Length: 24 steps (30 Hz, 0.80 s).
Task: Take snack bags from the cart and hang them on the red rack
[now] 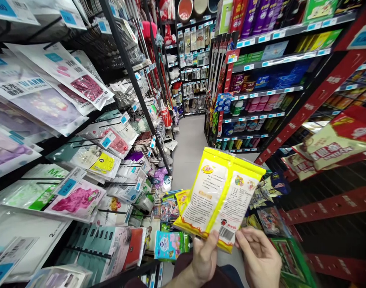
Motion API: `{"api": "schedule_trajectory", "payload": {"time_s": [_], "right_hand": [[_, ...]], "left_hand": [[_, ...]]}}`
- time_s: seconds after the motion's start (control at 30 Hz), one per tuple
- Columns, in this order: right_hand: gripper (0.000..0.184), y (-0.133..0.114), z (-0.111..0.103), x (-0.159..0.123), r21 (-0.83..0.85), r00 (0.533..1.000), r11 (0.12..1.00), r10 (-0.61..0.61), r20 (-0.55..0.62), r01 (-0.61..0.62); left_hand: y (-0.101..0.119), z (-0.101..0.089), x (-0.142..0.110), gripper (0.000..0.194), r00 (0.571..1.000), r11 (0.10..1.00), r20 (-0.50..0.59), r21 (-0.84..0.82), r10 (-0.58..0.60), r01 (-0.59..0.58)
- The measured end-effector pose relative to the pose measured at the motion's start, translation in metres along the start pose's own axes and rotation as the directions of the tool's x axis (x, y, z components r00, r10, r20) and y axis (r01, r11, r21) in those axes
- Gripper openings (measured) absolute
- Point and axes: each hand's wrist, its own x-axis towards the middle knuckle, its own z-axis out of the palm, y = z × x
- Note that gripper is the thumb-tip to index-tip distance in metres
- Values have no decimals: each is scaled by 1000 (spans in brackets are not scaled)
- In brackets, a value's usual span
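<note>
Shop aisle, stocked shelves (pixel 261 96); left hand (pixel 204 258), right hand (pixel 259 258) — both gripping yellow packets (pixel 220 198)

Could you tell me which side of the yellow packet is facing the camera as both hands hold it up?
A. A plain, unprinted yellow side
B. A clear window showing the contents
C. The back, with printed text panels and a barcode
C: the yellow packet, gripped at its lower edge by the left hand and right hand, shows white text panels and a barcode.
</note>
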Motion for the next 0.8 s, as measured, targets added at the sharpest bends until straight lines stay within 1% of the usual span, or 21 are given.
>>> {"api": "schedule_trajectory", "payload": {"time_s": [0.43, 0.63, 0.8], "right_hand": [[30, 3, 1, -1, -3, 998, 999, -42, 41, 42], [31, 4, 1, -1, 11, 998, 999, -43, 36, 43], [34, -1, 4, -1, 12, 999, 1000, -23, 28, 23]], "left_hand": [[3, 0, 1, 67, 1000, 1000, -7, -3, -4, 4], [0, -2, 1, 70, 1000, 999, 12, -31, -6, 6], [0, -3, -1, 73, 1000, 999, -4, -46, 4, -4]]}}
